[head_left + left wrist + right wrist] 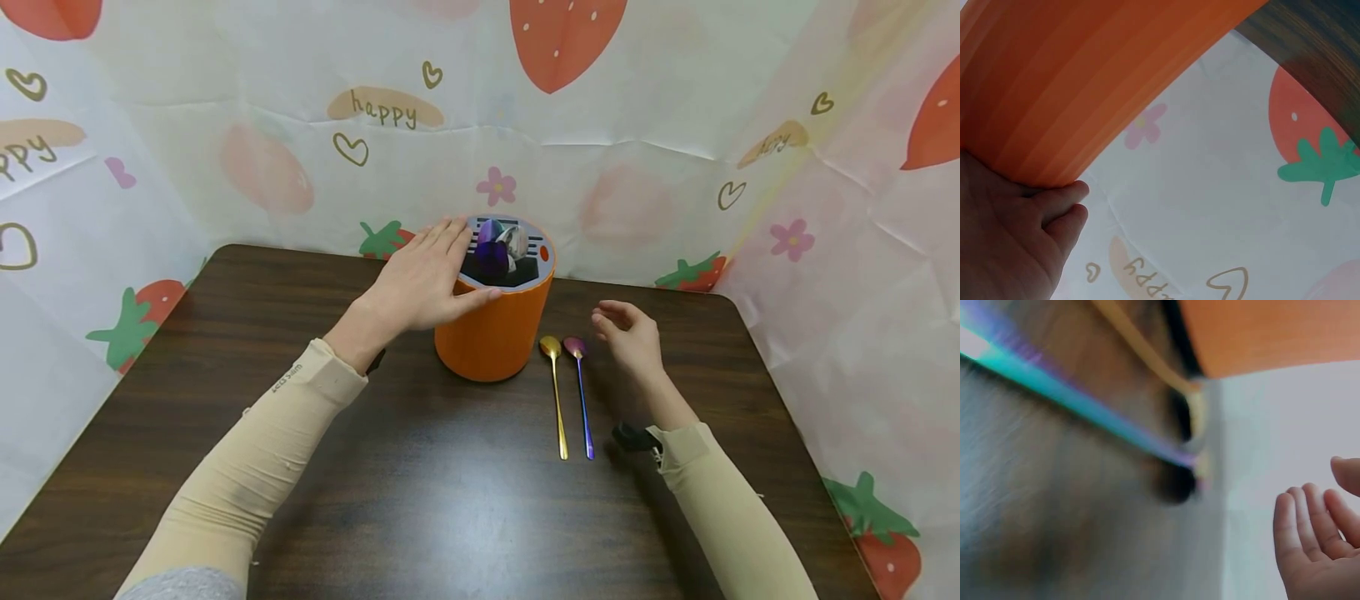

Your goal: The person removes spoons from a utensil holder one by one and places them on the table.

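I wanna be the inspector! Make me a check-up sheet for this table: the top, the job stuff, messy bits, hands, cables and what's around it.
Surface: dark wood-grain table, with a shiny patch of light near the front.
Job's things: orange container, upright, with purple and silvery things showing in its top, too jumbled to name; gold spoon and blue-purple spoon, side by side, handles toward the person.
Clutter: nothing seen.
Hands: left hand touches the container's rim; right hand, beside the spoons, holds nothing.
Cables: nothing seen.
Surroundings: strawberry-print backdrop behind and at both sides.
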A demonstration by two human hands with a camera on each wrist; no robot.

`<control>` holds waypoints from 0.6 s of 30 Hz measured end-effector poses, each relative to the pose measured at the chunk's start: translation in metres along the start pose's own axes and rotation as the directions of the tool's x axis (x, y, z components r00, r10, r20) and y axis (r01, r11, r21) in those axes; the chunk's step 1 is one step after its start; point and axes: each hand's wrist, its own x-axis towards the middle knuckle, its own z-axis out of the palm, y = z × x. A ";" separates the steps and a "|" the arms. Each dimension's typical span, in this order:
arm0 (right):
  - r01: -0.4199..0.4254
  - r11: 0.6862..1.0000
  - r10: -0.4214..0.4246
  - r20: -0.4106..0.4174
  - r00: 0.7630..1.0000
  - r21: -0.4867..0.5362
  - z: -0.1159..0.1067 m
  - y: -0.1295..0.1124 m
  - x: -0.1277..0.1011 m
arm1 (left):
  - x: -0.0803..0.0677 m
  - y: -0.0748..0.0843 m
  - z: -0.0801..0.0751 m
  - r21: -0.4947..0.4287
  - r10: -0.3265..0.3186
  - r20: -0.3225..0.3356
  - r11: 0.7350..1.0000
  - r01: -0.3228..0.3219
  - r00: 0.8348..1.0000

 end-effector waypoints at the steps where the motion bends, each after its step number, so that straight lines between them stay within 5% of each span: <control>1: 0.020 0.999 -0.020 -0.010 1.000 0.034 0.000 -0.006 -0.001 | 0.000 0.000 0.000 -0.001 0.000 0.000 1.000 0.000 1.000; 8: 0.228 0.961 -0.221 -0.062 0.973 0.154 0.003 -0.047 -0.006 | 0.000 0.000 0.000 -0.004 -0.002 0.002 1.000 0.002 1.000; 18: 0.417 0.878 -0.417 -0.053 0.907 0.233 0.018 -0.102 -0.019 | 0.000 -0.001 0.001 0.005 0.002 0.003 1.000 -0.002 1.000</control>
